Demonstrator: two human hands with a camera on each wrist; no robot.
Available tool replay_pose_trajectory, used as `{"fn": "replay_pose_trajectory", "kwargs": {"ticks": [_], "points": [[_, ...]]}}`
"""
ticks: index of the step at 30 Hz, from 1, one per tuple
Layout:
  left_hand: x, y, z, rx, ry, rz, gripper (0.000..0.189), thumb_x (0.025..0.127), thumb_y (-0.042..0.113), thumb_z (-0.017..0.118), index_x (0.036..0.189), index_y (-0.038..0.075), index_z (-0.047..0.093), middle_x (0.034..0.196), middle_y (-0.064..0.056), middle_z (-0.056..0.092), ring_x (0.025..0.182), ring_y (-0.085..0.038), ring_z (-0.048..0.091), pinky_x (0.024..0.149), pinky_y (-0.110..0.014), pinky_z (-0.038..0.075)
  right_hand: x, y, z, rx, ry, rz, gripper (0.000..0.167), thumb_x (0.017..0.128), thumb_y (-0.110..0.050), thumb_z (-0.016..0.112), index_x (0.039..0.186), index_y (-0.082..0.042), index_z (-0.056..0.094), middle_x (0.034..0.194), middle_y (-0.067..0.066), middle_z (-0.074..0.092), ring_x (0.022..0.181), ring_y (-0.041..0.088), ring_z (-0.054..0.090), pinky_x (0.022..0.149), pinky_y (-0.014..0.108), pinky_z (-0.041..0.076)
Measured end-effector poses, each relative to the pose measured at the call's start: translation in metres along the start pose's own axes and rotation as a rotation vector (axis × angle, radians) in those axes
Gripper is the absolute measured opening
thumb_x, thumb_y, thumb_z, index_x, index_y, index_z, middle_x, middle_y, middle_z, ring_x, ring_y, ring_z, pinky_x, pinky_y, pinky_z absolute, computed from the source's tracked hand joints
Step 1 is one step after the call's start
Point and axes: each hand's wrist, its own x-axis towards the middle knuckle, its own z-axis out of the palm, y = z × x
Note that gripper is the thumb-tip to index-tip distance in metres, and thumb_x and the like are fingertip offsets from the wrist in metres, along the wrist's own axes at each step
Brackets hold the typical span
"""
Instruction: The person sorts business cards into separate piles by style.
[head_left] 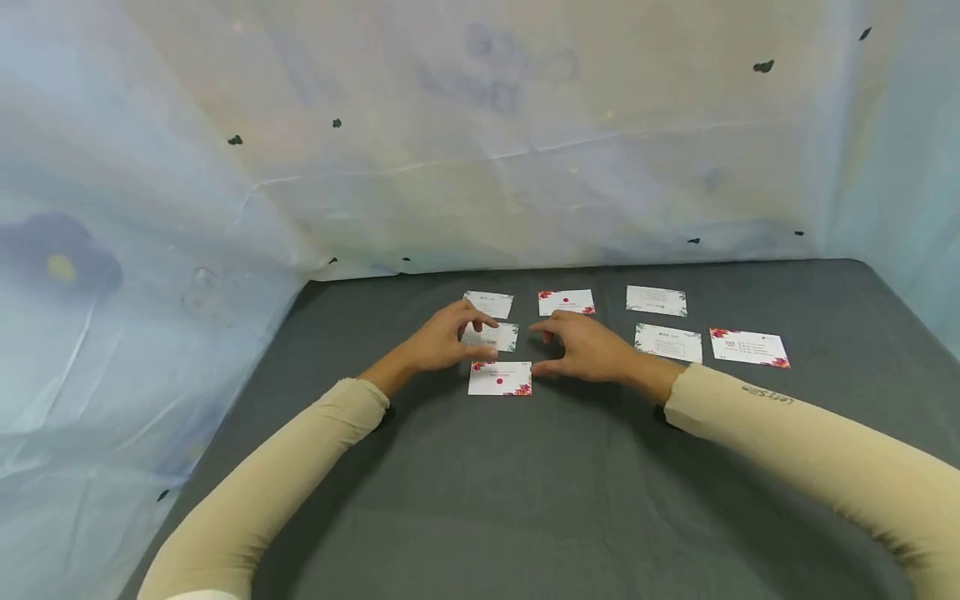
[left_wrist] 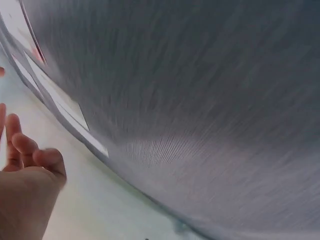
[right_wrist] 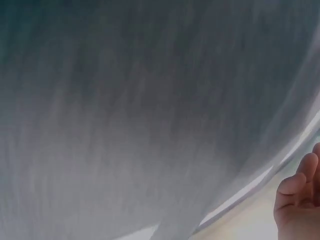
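Note:
My left hand [head_left: 446, 337] hovers with loosely bent fingers at the left of a group of white printed cards, nothing visible in its grasp. Its fingers partly cover a grey-patterned card [head_left: 506, 337]. Just in front lies a card with red floral corners [head_left: 499, 383], the left thumb overlapping its upper edge in the head view. Facing it from the right, my right hand [head_left: 588, 346] is spread, thumb tip by that card's right edge. Behind the hands lie another grey-patterned card [head_left: 491, 302] and a red-flowered one [head_left: 564, 298]. Both wrist views show fingers [left_wrist: 37, 150] only at the border.
Right of my right hand lie two grey-patterned cards, a far one [head_left: 656, 300] and a nearer one [head_left: 667, 340], beside a red-flowered card [head_left: 750, 347]. A dark grey cloth [head_left: 480, 500] covers the table. Pale patterned sheeting [head_left: 525, 192] hangs behind and at both sides.

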Motion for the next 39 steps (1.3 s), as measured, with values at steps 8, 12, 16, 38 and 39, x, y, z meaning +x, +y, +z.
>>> {"fn": "replay_pose_trajectory", "kwargs": {"ticks": [8,12,16,38,39], "points": [[0.040,-0.004,-0.009,0.045,-0.042,0.005,0.052,0.089,0.038,0.075,0.132,0.012,0.063,0.107,-0.006,0.056,0.090,-0.023,0.047,0.084,-0.037,0.042,0.015,0.028,-0.023,-0.035,-0.027,0.061,0.066,0.085,-0.043,0.077,0.138,-0.009,0.058,0.116,0.008,0.062,0.103,0.026,0.058,0.090,0.045,0.048],[0.052,-0.005,-0.005,0.076,-0.054,0.010,0.054,0.089,0.039,0.074,0.133,0.012,0.062,0.109,-0.007,0.058,0.094,-0.022,0.047,0.087,-0.039,0.040,0.017,0.045,-0.028,-0.026,-0.020,0.106,0.064,0.087,-0.041,0.076,0.139,-0.008,0.057,0.117,0.009,0.062,0.100,0.027,0.059,0.088,0.044,0.048],[0.061,-0.007,0.000,0.100,-0.057,-0.016,0.055,0.089,0.037,0.075,0.135,0.012,0.060,0.114,-0.007,0.061,0.099,-0.022,0.049,0.090,-0.039,0.040,0.018,0.057,-0.032,-0.038,-0.022,0.123,0.062,0.089,-0.040,0.074,0.139,-0.008,0.057,0.118,0.011,0.061,0.102,0.028,0.057,0.088,0.045,0.047],[0.101,0.007,0.024,0.292,-0.046,0.010,0.065,0.090,0.054,0.067,0.142,0.019,0.052,0.119,-0.003,0.057,0.111,-0.020,0.047,0.104,-0.044,0.036,0.007,0.088,-0.038,-0.155,-0.053,0.260,0.070,0.091,-0.052,0.068,0.145,-0.011,0.051,0.146,0.022,0.045,0.137,0.044,0.032,0.108,0.063,0.025],[0.103,0.009,0.025,0.297,-0.055,0.004,0.067,0.090,0.055,0.067,0.143,0.018,0.051,0.120,-0.002,0.057,0.112,-0.020,0.047,0.105,-0.044,0.035,0.006,0.088,-0.038,-0.151,-0.053,0.260,0.068,0.091,-0.051,0.067,0.144,-0.012,0.052,0.146,0.021,0.045,0.137,0.043,0.032,0.106,0.063,0.025]]}}
